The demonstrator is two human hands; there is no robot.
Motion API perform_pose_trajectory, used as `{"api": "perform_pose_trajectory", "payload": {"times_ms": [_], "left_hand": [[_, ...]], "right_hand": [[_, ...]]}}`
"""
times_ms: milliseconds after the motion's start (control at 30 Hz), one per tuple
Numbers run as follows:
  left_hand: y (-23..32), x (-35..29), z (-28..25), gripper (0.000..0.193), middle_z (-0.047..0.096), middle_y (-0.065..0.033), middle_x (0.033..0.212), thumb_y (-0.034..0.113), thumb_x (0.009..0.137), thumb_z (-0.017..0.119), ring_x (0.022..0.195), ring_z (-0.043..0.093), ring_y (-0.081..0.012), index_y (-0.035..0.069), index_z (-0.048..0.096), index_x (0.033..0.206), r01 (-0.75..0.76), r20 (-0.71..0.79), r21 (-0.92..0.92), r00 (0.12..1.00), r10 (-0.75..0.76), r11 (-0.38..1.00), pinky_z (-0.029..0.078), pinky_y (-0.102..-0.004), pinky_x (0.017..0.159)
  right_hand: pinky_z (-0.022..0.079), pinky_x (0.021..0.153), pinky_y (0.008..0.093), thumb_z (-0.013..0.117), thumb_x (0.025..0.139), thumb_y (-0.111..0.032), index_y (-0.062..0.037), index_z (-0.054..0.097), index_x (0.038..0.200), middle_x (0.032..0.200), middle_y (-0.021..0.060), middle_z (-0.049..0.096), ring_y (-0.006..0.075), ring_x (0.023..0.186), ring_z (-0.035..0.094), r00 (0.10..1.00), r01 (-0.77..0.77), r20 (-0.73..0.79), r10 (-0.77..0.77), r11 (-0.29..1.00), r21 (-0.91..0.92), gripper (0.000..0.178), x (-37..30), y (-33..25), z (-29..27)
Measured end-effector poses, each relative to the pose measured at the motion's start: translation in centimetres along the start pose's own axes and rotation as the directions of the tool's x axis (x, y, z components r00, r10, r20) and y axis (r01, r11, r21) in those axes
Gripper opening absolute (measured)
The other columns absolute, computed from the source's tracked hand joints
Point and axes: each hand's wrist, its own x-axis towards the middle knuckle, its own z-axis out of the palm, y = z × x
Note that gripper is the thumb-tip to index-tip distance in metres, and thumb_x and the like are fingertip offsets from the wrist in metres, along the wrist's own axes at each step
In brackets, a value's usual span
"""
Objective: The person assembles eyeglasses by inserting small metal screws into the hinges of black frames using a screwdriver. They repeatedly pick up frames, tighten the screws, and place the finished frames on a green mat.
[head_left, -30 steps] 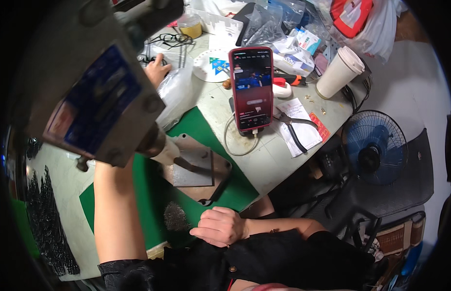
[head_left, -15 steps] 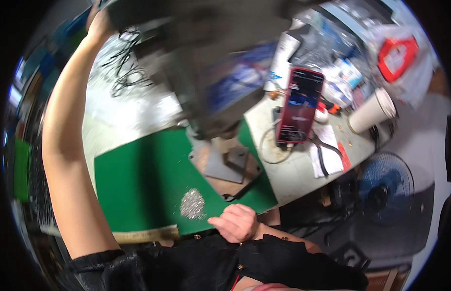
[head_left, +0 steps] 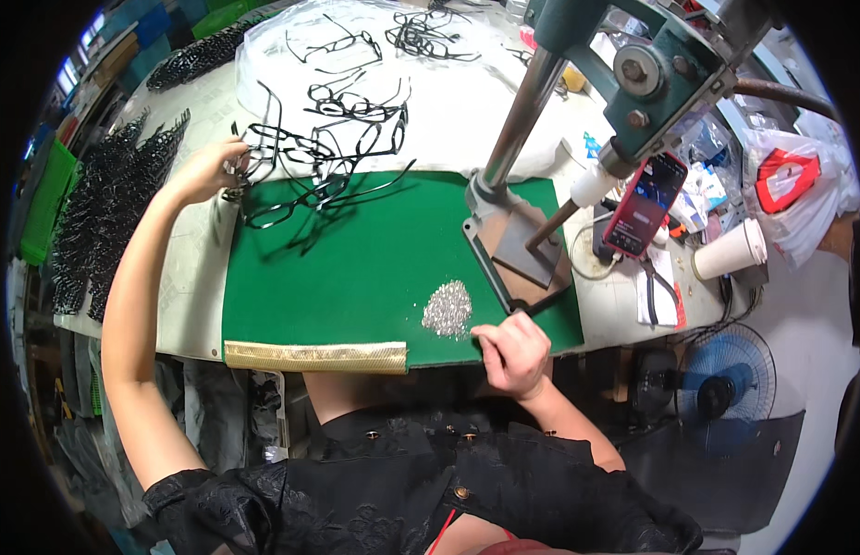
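My left hand (head_left: 211, 170) reaches out at the far left of the green mat (head_left: 337, 287), its fingers closed on black eyeglass frames (head_left: 324, 157). Several of these frames lie tangled over the mat's far edge, arms pointing every way. Near the mat's front edge my right hand (head_left: 517, 355) is curled closed, and whatever its fingers may hold is hidden. Just left of it sits a small pile of tiny silvery metal pieces (head_left: 447, 309). Beyond that hand stands a green hand press (head_left: 633, 74) with a steel column, a slanting rod and a square base plate (head_left: 522, 259).
More black frames (head_left: 421, 35) rest on white plastic sheeting (head_left: 273, 55). Dark stacks of frames (head_left: 116, 203) fill the table's left side. At the right are a phone (head_left: 645, 205), pliers (head_left: 659, 294), a white cup (head_left: 731, 250) and a fan (head_left: 726, 384). A gold strip (head_left: 314, 357) edges the mat.
My view has shifted, and the press now appears farther right. Several black eyeglass frames now lie on the mat's far left, with my left hand at them. My right hand stays curled beside the pile.
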Motion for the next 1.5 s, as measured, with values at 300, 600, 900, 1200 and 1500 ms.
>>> {"api": "perform_pose_trajectory", "payload": {"times_ms": [300, 600, 900, 1200, 1500], "left_hand": [[-1.0, -1.1, -7.5, 0.043, 0.054, -0.0128, 0.130, -0.005, 0.065, 0.064, 0.127, 0.045, -0.0271, 0.005, 0.058, 0.105, 0.127, -0.004, 0.038, 0.992, -0.127, 0.991, 0.033, -0.0404, 0.109], [15.6, 8.6, 6.5, 0.098, 0.032, -0.0236, 0.144, 0.038, 0.065, 0.083, 0.129, 0.037, -0.0435, 0.018, 0.029, 0.144, 0.045, -0.248, 0.145, 0.969, -0.008, 0.988, 0.034, -0.0498, 0.107], [3.5, 20.7, 7.0, 0.128, 0.044, -0.0233, 0.136, 0.010, 0.035, 0.093, 0.118, 0.052, -0.0386, 0.022, 0.030, 0.145, 0.213, 0.163, 0.323, 0.947, -0.276, 0.922, 0.052, -0.0437, 0.087], [3.1, 17.0, -2.0, 0.055, 0.058, -0.0079, 0.083, 0.000, 0.046, 0.075, 0.079, 0.056, -0.0232, 0.008, 0.057, 0.097, -0.012, 0.010, 0.172, 1.000, 0.011, 0.985, 0.046, -0.0347, 0.071], [9.5, 4.8, -4.4, 0.041, 0.060, -0.0078, 0.091, -0.008, 0.061, 0.069, 0.089, 0.056, -0.0218, 0.002, 0.059, 0.099, -0.027, -0.142, 0.225, 0.988, 0.060, 0.974, 0.046, -0.0326, 0.080]], "right_hand": [[0.041, 0.052, 0.0333, 0.068, 0.073, -0.003, -0.0057, 0.066, 0.083, 0.062, 0.0055, 0.053, 0.0234, 0.058, 0.051, 0.998, -0.041, -0.057, 0.038, 0.997, -0.065, 0.011, -0.2, -0.6, 1.0], [0.041, 0.051, 0.0331, 0.068, 0.074, -0.002, -0.0060, 0.066, 0.084, 0.063, 0.0052, 0.054, 0.0237, 0.056, 0.051, 0.994, -0.025, -0.106, 0.025, 1.000, 0.005, 0.011, -0.8, -0.1, 0.5], [0.042, 0.051, 0.0312, 0.070, 0.069, -0.003, -0.0070, 0.067, 0.086, 0.063, 0.0022, 0.050, 0.0208, 0.058, 0.051, 0.986, 0.040, -0.166, -0.027, 0.996, 0.074, 0.018, -1.1, 0.7, 0.0], [0.044, 0.053, 0.0311, 0.070, 0.069, -0.006, -0.0066, 0.067, 0.091, 0.066, 0.0020, 0.052, 0.0202, 0.061, 0.052, 0.986, 0.068, -0.161, -0.053, 0.994, 0.087, 0.022, -2.3, 1.4, 0.0], [0.043, 0.052, 0.0307, 0.069, 0.070, -0.006, -0.0066, 0.067, 0.089, 0.065, 0.0023, 0.053, 0.0202, 0.060, 0.053, 0.991, 0.050, -0.131, -0.039, 0.996, 0.076, 0.020, -2.1, 1.5, -0.2]]}}
